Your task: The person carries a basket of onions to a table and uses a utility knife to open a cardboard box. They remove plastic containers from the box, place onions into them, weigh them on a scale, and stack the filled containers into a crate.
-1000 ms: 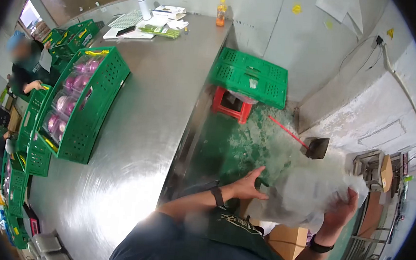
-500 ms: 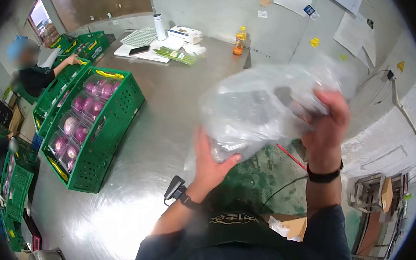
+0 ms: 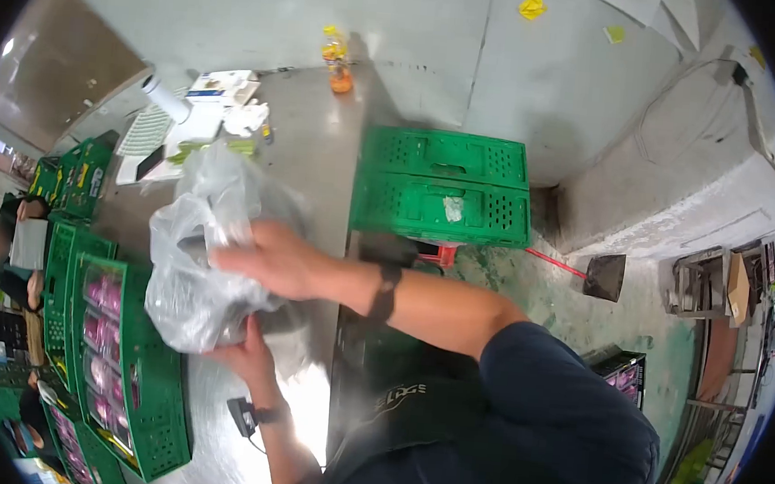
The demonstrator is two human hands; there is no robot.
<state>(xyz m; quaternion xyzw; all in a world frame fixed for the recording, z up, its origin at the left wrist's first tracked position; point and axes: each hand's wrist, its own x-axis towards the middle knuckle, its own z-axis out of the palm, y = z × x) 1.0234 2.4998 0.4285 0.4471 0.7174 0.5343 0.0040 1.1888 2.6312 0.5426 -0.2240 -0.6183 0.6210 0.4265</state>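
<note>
- Plastic bag, translucent and crumpled, sits between both hands, over the metal table; can't tell whether it touches the surface.
- Left hand: thumb up against the bag, fingers tucked at its lower edge, grasping it; likely bearing it from beneath because the film looks limp.
- Right hand: fingers stretched across the bag's near side, blurred; can't tell whether they pinch film or only press. Probably steadies the bag against the left.
- Green crate stands just beyond the left fingers, purple produce in clear packs inside; presumably stood there for easy reach.
- Phone and white flask lie past the right fingertips, at the table's far end, perhaps to leave working room.
- Folded green crates are stacked well apart from the fingers, off the table; flattened, presumably, to save space.
</note>
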